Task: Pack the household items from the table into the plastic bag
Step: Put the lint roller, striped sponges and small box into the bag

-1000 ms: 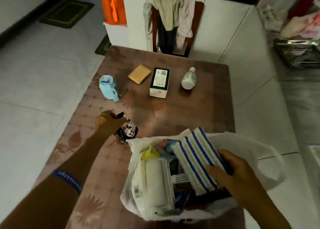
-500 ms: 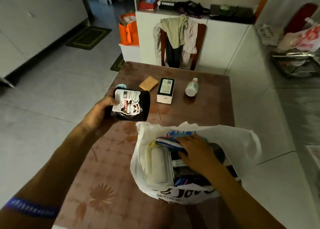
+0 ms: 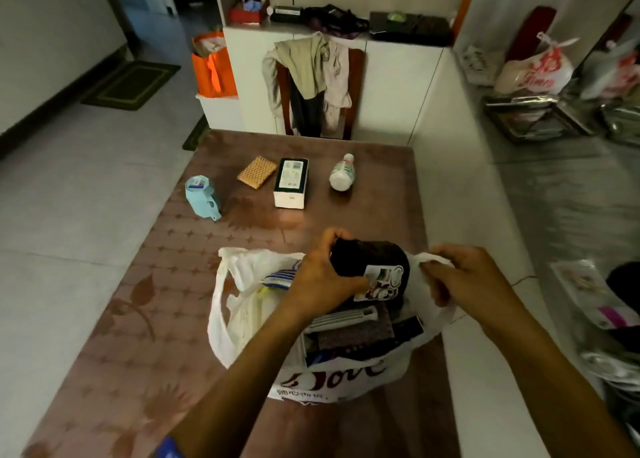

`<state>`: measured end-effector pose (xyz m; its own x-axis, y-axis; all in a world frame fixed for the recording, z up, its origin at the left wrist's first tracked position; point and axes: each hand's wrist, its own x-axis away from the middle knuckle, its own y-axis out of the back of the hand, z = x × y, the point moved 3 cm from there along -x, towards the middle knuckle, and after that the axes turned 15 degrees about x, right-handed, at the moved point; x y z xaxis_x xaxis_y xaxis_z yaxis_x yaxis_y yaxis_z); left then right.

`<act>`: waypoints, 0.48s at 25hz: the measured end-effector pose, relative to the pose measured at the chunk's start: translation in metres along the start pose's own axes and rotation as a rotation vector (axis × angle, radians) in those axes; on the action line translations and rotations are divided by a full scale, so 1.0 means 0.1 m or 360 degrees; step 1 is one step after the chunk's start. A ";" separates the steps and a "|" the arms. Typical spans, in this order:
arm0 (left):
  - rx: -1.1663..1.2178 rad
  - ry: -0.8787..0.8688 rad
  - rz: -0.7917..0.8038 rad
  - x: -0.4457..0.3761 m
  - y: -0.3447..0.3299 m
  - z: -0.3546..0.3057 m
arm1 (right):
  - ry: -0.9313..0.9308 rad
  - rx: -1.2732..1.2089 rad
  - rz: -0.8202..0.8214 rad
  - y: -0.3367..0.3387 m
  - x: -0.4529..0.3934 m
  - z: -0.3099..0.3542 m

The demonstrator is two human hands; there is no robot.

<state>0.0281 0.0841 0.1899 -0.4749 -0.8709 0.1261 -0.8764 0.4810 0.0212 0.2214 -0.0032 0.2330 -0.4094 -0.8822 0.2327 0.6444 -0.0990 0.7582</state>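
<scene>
A white plastic bag with red lettering stands open near the front of the brown table, full of several items, among them a blue-striped cloth and a white-handled brush. My left hand grips a black pack with a panda label right over the bag's mouth. My right hand pinches the bag's right handle and holds it up. Farther back on the table lie a light-blue container, a tan sponge, a dark-topped white box and a small white bottle.
A chair draped with clothes stands at the table's far edge against a white cabinet. An orange bag sits to its left. To the right are a white counter edge and cluttered shelves with plastic bags.
My left hand carried the black panda pack from above the left side of the table over to the bag's mouth. My right hand came out of the bag and took its right handle.
</scene>
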 end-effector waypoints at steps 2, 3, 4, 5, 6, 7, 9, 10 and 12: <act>-0.0346 -0.0295 0.0139 -0.21 -0.02 0.16 | 0.0017 -0.0258 -0.0161 0.06 0.02 0.04; -0.0525 -0.0385 0.0236 -0.28 -0.01 0.25 | 0.0006 -0.0364 -0.0232 0.07 0.05 0.06; -0.0742 -0.0423 0.0325 -0.33 0.03 0.36 | -0.0013 -0.0487 -0.0271 0.07 0.07 0.09; -0.0967 -0.0422 0.0382 -0.35 0.06 0.46 | -0.0038 -0.0583 -0.0280 0.04 0.07 0.12; -0.1145 -0.0402 0.0404 -0.35 0.09 0.54 | -0.0045 -0.0616 -0.0271 0.01 0.06 0.13; -0.1225 -0.0371 0.0409 -0.35 0.10 0.59 | -0.0025 -0.0607 -0.0260 0.00 0.03 0.16; -0.1220 -0.0258 0.0391 -0.37 0.08 0.63 | 0.0045 -0.0568 -0.0218 -0.02 0.00 0.22; -0.1231 -0.0220 0.0359 -0.41 0.04 0.63 | 0.0066 -0.0554 -0.0207 -0.03 -0.01 0.25; -0.1424 -0.0162 0.0280 -0.52 -0.04 0.64 | 0.0049 -0.0532 -0.0225 -0.06 -0.03 0.28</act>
<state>0.0510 0.1212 0.1201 -0.6378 -0.7618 0.1132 -0.4226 0.4690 0.7756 0.2011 0.0125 0.2448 -0.4931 -0.8620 0.1172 0.7605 -0.3618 0.5391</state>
